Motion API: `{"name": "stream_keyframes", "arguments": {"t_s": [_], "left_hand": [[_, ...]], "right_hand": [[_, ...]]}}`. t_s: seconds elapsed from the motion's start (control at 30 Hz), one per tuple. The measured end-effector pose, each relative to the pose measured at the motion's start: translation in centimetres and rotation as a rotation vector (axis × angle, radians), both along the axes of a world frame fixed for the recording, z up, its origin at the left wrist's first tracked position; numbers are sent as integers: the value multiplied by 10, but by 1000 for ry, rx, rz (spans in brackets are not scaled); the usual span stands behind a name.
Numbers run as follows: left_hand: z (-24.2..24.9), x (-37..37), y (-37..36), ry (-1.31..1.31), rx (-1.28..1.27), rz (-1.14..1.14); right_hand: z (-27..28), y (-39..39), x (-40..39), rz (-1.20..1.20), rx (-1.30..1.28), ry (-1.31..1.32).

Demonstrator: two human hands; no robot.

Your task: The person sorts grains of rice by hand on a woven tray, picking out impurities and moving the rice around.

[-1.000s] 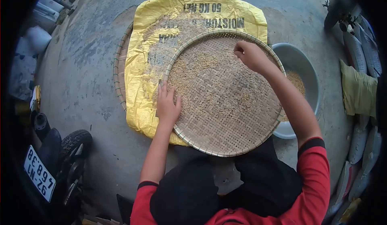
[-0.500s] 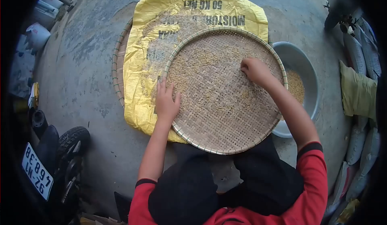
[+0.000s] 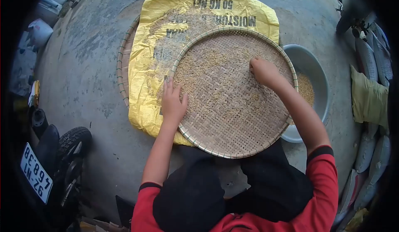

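Note:
A round woven tray rests over my lap and the yellow sack, with grain scattered across its mesh, thickest toward the upper left. My left hand lies on the tray's left rim, its fingers apart. Over the upper right of the tray, my right hand is closed with the fingertips curled down near the grain; what they hold, if anything, is hidden.
A yellow sack strewn with husks lies under the tray, on another woven tray. A metal basin with grain stands at the right. Filled sacks line the right side; a motorbike wheel is at the left.
The whole view has shifted slightly. My two hands keep nearly the same places and poses on the tray.

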State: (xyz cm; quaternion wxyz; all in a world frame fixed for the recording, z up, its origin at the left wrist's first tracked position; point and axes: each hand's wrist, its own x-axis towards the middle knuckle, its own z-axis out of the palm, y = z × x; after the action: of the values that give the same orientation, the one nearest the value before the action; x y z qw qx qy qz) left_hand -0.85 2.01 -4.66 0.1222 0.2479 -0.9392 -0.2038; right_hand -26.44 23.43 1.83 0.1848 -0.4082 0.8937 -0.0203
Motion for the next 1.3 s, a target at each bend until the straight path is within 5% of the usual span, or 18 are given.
{"name": "stream_keyframes", "arguments": {"t_s": [0.07, 0.13, 0.17, 0.23, 0.4, 0.47, 1.17, 1.27, 1.3], "left_hand": [[-1, 0, 0, 8, -8, -6], [0, 0, 0, -10, -7, -1], [1, 0, 1, -24, -8, 4], [0, 0, 1, -22, -18, -6], [1, 0, 1, -15, -7, -3], [-1, 0, 0, 4, -2, -6], [2, 0, 1, 3, -8, 1], [-2, 1, 0, 2, -11, -3], [-2, 0, 0, 3, -10, -4]], "right_hand": [[12, -12, -1, -22, 0, -16], [39, -29, -1, -302, -369, -692], [47, -30, 3, -309, -370, -694], [60, -32, 8, -306, -950, -1064], [10, 4, -4, -304, -646, -628], [0, 20, -2, -134, -381, -222], [-11, -1, 3, 146, -105, 93], [-3, -16, 2, 90, -86, 24], [7, -28, 1, -17, -330, -182]]}}
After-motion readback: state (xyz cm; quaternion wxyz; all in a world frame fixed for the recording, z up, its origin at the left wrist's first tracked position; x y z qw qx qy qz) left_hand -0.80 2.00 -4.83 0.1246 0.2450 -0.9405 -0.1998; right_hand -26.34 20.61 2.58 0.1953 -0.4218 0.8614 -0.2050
